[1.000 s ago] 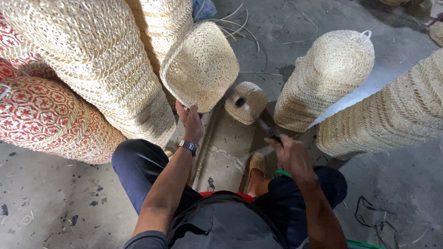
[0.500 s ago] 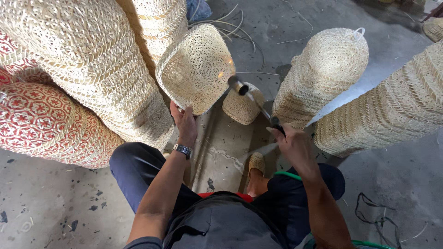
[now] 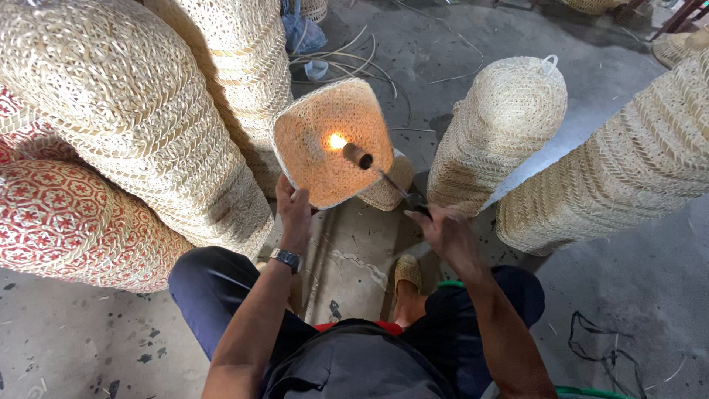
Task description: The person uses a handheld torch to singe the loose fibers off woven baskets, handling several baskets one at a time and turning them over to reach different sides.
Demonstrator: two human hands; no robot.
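My left hand [image 3: 295, 213], with a wristwatch on the wrist, grips the lower edge of a pale woven basket [image 3: 332, 144] and holds it up with its base facing me. My right hand [image 3: 445, 230] is closed on the handle of a gas torch [image 3: 384, 176]. The torch's nozzle points at the basket's base, where a small bright flame burns and the weave glows orange. Another small woven basket [image 3: 385, 193] sits on the floor just behind the held one, partly hidden by it.
Tall stacks of pale woven baskets [image 3: 140, 118] lean at the left, with red-and-white patterned ones [image 3: 66, 222] below them. More stacks stand at centre right [image 3: 502, 125] and far right [image 3: 628, 162]. Loose cane strips [image 3: 369, 63] lie on the concrete floor beyond. My knees frame a wooden board [image 3: 347, 258].
The torch has swung up from beside the floor basket to the held basket's base and its flame now shows there. My left hand has tilted the basket more toward me.
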